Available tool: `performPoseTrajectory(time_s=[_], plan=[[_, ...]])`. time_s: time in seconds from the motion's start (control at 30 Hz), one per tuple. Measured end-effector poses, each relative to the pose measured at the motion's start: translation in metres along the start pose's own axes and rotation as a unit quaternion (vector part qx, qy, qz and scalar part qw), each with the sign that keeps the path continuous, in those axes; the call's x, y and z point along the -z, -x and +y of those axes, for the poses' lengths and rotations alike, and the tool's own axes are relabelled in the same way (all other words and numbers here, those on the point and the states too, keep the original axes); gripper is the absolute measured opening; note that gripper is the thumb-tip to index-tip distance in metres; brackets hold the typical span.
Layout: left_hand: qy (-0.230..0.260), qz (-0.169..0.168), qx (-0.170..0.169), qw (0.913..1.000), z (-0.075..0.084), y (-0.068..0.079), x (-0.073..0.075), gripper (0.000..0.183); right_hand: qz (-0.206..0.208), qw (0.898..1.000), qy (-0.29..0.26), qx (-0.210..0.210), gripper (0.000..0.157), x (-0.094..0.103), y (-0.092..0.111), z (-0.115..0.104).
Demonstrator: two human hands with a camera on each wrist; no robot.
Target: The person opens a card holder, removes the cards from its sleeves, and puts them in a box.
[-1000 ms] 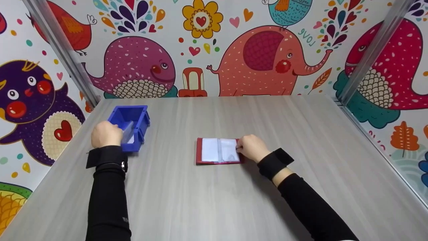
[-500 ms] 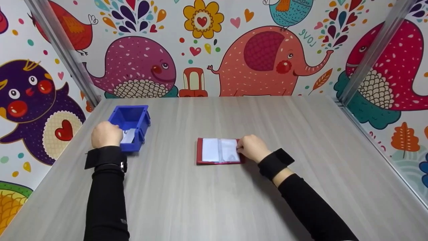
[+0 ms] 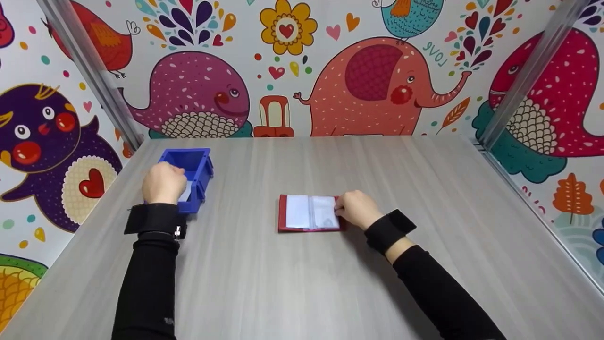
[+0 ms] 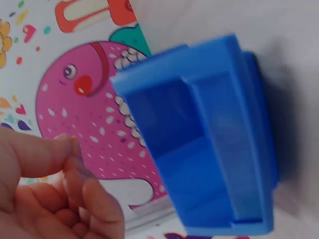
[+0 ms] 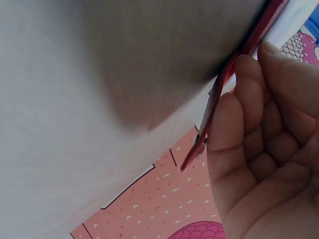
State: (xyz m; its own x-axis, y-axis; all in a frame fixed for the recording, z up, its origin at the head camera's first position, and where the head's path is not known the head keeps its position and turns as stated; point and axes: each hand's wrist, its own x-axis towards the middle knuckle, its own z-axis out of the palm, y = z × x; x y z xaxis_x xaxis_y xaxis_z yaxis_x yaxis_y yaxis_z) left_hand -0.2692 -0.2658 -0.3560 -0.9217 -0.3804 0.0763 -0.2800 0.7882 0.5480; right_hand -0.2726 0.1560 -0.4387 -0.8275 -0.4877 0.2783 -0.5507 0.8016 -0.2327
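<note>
My left hand [image 3: 164, 183] hovers at the near left side of a blue plastic bin [image 3: 202, 184]. In the left wrist view, the fingers of that hand are curled and the thumb meets the index fingertip, with nothing visible between them. A white card-like piece [image 3: 185, 191] shows inside the bin, partly hidden by the hand. Mid-table lies a red card holder [image 3: 282, 213], opened flat with clear sleeves on both sides. My right hand [image 3: 359, 209] pinches its right edge between thumb and fingers; in the right wrist view the red cover [image 5: 214, 107] runs along the fingertips.
The bin stands on the left part of the wood-grain table [image 3: 255, 278]. Walls printed with cartoon animals [image 3: 368, 89] enclose the back and sides. A metal post [image 3: 89, 71] rises at the back left corner, another [image 3: 524, 85] at the back right.
A tilted clear piece near my left hand a second ago shows flat in the bin half a second ago. The left hand has since shifted right and away from me. My right hand stays put.
</note>
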Motion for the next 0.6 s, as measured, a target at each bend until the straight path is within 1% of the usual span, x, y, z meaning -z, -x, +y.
performPoseTrajectory(time_s=[0.1,0.17,0.27,0.33,0.47,0.53,0.6], plan=[[0.003,0.007,-0.02,0.9998,0.008,0.003,-0.002,0.031,-0.001,1.0,0.003,0.005,0.007,-0.001,0.0,0.0],[0.006,0.004,-0.029,0.9995,0.013,0.005,-0.004,0.031,-0.003,1.0,0.002,0.003,0.007,-0.001,0.0,0.0],[0.008,0.007,-0.056,0.9984,0.022,0.009,-0.009,0.029,-0.008,1.0,0.001,0.001,0.007,-0.001,-0.001,0.0],[0.011,0.013,-0.079,0.9967,0.027,0.013,-0.013,0.027,-0.011,1.0,-0.001,-0.001,0.008,0.0,-0.001,0.0],[0.006,0.028,-0.13,0.9911,0.037,0.019,-0.025,0.031,-0.013,1.0,0.0,0.002,0.007,0.001,-0.001,-0.001],[0.002,0.031,-0.147,0.9887,0.042,0.022,-0.031,0.029,-0.011,1.0,-0.002,-0.001,0.007,0.001,-0.001,-0.001],[0.002,0.026,-0.158,0.987,0.047,0.025,-0.037,0.025,-0.01,1.0,-0.003,-0.003,0.009,0.001,-0.001,-0.001]])
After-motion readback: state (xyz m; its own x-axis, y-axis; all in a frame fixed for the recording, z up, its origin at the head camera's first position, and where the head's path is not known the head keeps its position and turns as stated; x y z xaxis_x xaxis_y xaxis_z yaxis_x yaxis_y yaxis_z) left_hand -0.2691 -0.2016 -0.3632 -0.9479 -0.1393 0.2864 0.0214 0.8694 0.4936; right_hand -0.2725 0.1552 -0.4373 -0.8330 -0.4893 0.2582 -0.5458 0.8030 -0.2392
